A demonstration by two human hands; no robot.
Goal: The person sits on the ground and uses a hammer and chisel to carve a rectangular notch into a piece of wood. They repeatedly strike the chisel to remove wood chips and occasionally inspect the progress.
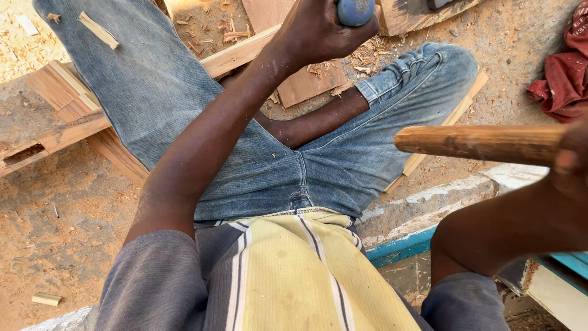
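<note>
My left hand (315, 30) is wrapped around a blue tool handle (355, 10) at the top of the view, held upright over a long wooden strip (236, 56) and a flat board (306, 83). The tool's working end is hidden below my fist. My right hand (572, 153) sits at the right edge, gripping a brown wooden handle (481, 143) that points left, level above my knee. I sit with jeans-clad legs spread over the wood, wearing a yellow striped shirt.
Wood chips and shavings (211, 27) litter the sandy ground. Stacked board offcuts (61, 92) lie left. A red cloth (563, 73) lies at the right. A blue-edged concrete ledge (404, 245) runs under me. A small wood block (46, 300) lies bottom left.
</note>
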